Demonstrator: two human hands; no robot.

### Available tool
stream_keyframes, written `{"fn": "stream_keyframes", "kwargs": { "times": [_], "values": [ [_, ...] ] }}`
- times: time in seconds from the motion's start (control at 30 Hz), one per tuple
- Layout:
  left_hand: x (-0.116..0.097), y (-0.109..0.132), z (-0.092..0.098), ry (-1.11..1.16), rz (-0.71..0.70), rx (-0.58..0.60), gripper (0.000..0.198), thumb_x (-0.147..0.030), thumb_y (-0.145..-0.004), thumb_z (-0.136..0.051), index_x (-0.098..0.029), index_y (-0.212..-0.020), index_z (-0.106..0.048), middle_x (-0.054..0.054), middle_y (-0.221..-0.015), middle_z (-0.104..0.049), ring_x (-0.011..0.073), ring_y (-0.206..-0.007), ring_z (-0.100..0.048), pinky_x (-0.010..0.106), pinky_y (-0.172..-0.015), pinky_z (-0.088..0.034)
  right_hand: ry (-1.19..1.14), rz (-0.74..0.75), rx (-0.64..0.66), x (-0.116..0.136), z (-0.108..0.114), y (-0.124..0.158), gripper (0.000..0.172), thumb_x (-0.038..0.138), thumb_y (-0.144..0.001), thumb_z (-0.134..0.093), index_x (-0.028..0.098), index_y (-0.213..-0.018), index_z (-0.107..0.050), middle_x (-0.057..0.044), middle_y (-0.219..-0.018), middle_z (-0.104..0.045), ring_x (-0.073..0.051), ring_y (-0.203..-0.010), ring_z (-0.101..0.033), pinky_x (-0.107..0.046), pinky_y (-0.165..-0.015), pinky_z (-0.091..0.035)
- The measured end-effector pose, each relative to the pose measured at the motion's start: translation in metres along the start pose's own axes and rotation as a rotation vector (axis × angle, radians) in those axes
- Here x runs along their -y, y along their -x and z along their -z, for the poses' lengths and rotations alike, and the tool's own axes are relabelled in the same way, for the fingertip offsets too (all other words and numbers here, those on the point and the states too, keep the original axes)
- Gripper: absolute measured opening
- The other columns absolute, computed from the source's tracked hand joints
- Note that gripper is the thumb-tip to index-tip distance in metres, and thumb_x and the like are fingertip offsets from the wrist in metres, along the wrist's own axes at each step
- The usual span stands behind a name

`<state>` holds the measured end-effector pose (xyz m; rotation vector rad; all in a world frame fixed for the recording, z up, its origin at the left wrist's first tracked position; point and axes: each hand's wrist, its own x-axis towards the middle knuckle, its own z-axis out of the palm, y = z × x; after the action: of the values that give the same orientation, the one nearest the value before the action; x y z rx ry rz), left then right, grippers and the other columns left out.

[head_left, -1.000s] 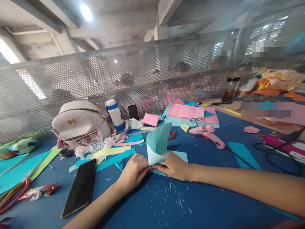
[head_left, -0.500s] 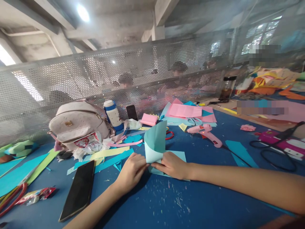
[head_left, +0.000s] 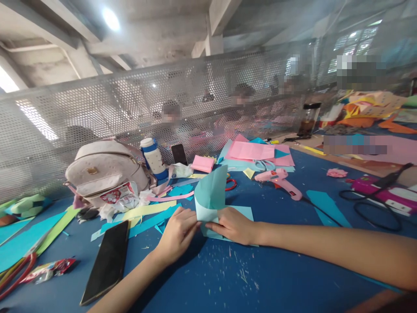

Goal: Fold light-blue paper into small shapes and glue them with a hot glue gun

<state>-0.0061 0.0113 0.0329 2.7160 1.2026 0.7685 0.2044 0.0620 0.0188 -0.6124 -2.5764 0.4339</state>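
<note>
A sheet of light teal paper [head_left: 211, 191] stands curled upright between my hands, its lower edge bent over into a fold. My left hand [head_left: 180, 230] pinches the paper's lower left corner. On the other side, my right hand [head_left: 234, 225] is closed on the folded lower part, with the thumb side turned toward my left hand. Another piece of pale teal paper [head_left: 246, 213] lies flat on the table under and behind my right hand. The fingertips are partly hidden by the paper and by each other.
A black phone [head_left: 106, 263] lies left of my left arm. A pink hot glue gun [head_left: 280, 180] with its cord rests to the right. Behind are paper scraps [head_left: 254, 151], a backpack [head_left: 107, 167], a bottle [head_left: 153, 158] and a perforated metal screen [head_left: 130, 104]. Red-handled scissors [head_left: 22, 276] lie far left.
The view has shifted very slightly. Both hands keep their hold on the teal paper, whose upright part leans a little more to the left.
</note>
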Motion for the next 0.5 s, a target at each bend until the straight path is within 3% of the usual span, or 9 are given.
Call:
{"fn": "stream_keyframes", "kwargs": {
  "times": [0.2, 0.5],
  "values": [
    [-0.0026, -0.0027, 0.0047, -0.076, -0.02, 0.014, 0.028, -0.026, -0.101, -0.032, -0.019, -0.083, -0.052, 0.001, -0.075, -0.058, 0.0171, -0.071, -0.05, 0.032, -0.07, -0.032, 0.096, -0.022, 0.023, -0.0027, -0.0038, 0.0018, 0.038, 0.038, -0.101, -0.039, 0.016, -0.088, -0.066, -0.007, -0.086, -0.07, -0.02, -0.078, -0.062, -0.029, -0.068, -0.039],
    [-0.0065, -0.0047, 0.0079, -0.056, -0.019, -0.019, 0.033, -0.023, -0.101, -0.032, -0.019, -0.072, -0.048, 0.0, -0.069, -0.053, 0.016, -0.068, -0.049, 0.033, -0.068, -0.03, 0.08, -0.007, 0.006, 0.0003, -0.0007, 0.0024, 0.037, 0.038, -0.101, -0.038, 0.017, -0.089, -0.066, -0.005, -0.084, -0.069, -0.018, -0.072, -0.059, -0.028, -0.064, -0.036]
  ]
}}
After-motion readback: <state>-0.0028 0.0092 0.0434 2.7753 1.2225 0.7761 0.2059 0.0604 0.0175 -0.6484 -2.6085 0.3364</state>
